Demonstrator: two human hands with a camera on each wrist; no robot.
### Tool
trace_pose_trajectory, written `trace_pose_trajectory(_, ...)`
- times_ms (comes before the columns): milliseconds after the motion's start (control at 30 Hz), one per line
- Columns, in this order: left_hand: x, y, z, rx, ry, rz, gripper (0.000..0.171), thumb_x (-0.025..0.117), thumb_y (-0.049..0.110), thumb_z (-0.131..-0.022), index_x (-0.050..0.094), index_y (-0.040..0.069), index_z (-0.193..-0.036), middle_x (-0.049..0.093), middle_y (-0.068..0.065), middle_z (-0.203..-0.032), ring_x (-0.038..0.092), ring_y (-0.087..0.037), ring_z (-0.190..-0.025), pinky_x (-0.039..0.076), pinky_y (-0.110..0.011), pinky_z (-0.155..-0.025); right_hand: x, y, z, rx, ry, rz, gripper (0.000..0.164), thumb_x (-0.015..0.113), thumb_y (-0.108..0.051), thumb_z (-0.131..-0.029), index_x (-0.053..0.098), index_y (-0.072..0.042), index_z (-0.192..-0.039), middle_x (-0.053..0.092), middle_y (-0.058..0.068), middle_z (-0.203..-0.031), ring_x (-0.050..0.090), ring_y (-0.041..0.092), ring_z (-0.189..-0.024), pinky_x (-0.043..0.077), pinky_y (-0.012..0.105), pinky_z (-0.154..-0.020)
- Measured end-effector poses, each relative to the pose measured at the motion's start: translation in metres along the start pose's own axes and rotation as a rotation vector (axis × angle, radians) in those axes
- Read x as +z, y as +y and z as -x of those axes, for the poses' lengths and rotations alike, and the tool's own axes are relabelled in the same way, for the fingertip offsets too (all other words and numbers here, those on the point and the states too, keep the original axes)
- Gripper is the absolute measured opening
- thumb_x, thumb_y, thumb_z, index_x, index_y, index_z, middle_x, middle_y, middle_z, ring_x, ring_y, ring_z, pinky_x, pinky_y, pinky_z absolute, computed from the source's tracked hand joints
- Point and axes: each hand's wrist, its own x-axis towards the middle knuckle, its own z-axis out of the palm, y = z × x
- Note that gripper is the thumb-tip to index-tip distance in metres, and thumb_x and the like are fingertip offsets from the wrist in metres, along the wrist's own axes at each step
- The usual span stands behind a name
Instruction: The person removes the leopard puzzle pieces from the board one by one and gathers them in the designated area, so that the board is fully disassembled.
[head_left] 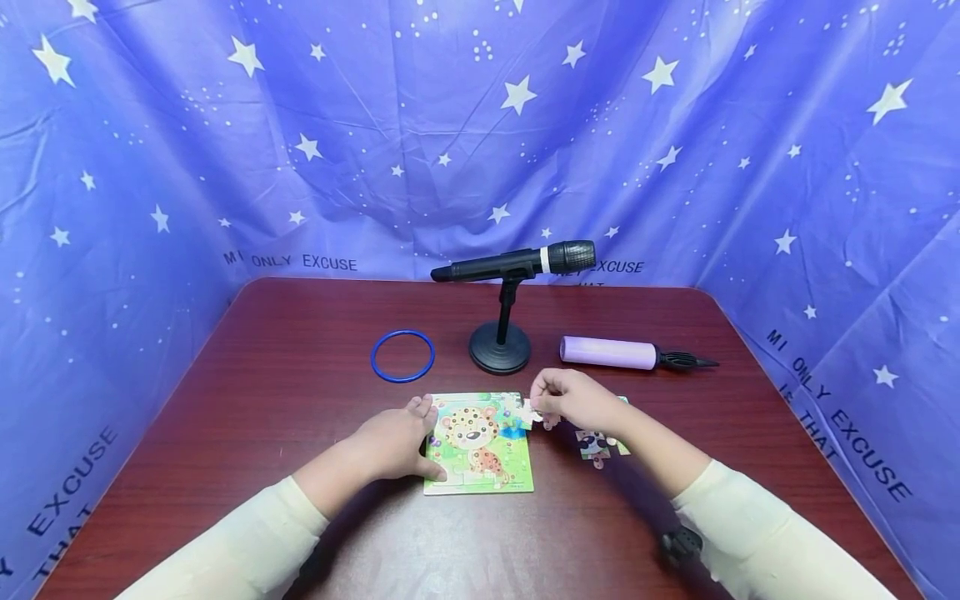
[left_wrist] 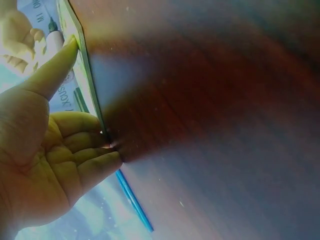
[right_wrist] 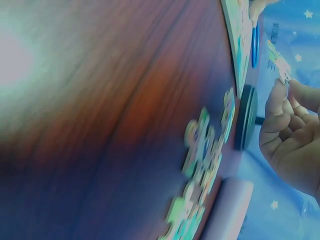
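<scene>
A jigsaw board (head_left: 480, 488) with a spotted cartoon leopard lies flat on the table. My left hand (head_left: 390, 443) steadies its left side, the thumb on the near left part and the fingers along the far left corner; in the left wrist view the thumb and fingers (left_wrist: 95, 170) reach to the board's edge, fairly straight. Over the board's far right corner, my right hand (head_left: 573, 402) pinches a puzzle piece (right_wrist: 279, 61) between thumb and fingertips. Several loose puzzle pieces (head_left: 592, 444), one with a panda face, lie right of the board, partly hidden by the right forearm.
Behind the board stands a black microphone (head_left: 487, 266) on a round-based stand (head_left: 499, 350). A blue ring (head_left: 402, 380) lies to its left, a purple hand pump (head_left: 607, 352) with a black nozzle to its right. A starry curtain (head_left: 405, 125) surrounds the table.
</scene>
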Motion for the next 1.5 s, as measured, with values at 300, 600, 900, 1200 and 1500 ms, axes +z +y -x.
trace_pose_trajectory(300, -0.001, 0.001, 0.001, 0.000, -0.005, -0.008, 0.102, 0.074, 0.063, -0.075, 0.042, -0.003, -0.145, 0.033, -0.023, -0.155, 0.031, -0.034, -0.146, 0.035, -0.044, -0.115, -0.012, 0.018, 0.018, 0.069, -0.035, 0.085, 0.005, 0.058, -0.007, -0.093, 0.061, -0.004, -0.089, 0.061, 0.011, -0.074, 0.058, 0.023, -0.060, 0.044, 0.028, -0.048)
trace_pose_trajectory(600, -0.001, 0.000, 0.000, 0.000, -0.006, -0.010, 0.103, 0.074, 0.064, -0.074, 0.042, -0.004, -0.146, 0.033, -0.023, -0.155, 0.032, -0.034, -0.145, 0.034, -0.043, -0.115, -0.009, 0.024, 0.022, 0.065, -0.049, 0.366, 0.011, 0.064, -0.012, -0.089, 0.062, -0.014, -0.077, 0.052, -0.008, -0.065, 0.047, 0.007, -0.058, 0.041, 0.024, -0.056)
trace_pose_trajectory(900, -0.001, 0.001, 0.000, -0.007, -0.008, -0.005, 0.103, 0.074, 0.063, -0.074, 0.042, -0.003, -0.146, 0.033, -0.023, -0.156, 0.032, -0.033, -0.146, 0.036, -0.043, -0.115, -0.002, 0.023, 0.022, 0.125, -0.040, 0.466, 0.015, 0.063, -0.013, -0.090, 0.060, -0.016, -0.076, 0.053, -0.008, -0.064, 0.048, 0.008, -0.054, 0.042, 0.027, -0.056)
trace_pose_trajectory(1200, -0.002, 0.001, 0.000, -0.014, -0.017, -0.009, 0.102, 0.073, 0.064, -0.075, 0.041, -0.002, -0.147, 0.031, -0.022, -0.157, 0.030, -0.033, -0.146, 0.036, -0.044, -0.114, 0.000, 0.023, 0.021, 0.134, -0.023, 0.505, 0.016, 0.064, -0.014, -0.089, 0.059, -0.018, -0.075, 0.052, -0.009, -0.064, 0.048, 0.008, -0.056, 0.041, 0.027, -0.059)
trace_pose_trajectory(1500, -0.001, 0.001, 0.000, -0.018, -0.017, -0.016, 0.102, 0.073, 0.064, -0.074, 0.042, -0.001, -0.147, 0.031, -0.021, -0.157, 0.031, -0.033, -0.146, 0.036, -0.044, -0.115, 0.001, 0.021, 0.022, 0.102, -0.014, 0.539, 0.016, 0.063, -0.016, -0.092, 0.058, -0.019, -0.077, 0.053, -0.008, -0.064, 0.048, 0.008, -0.054, 0.041, 0.026, -0.055)
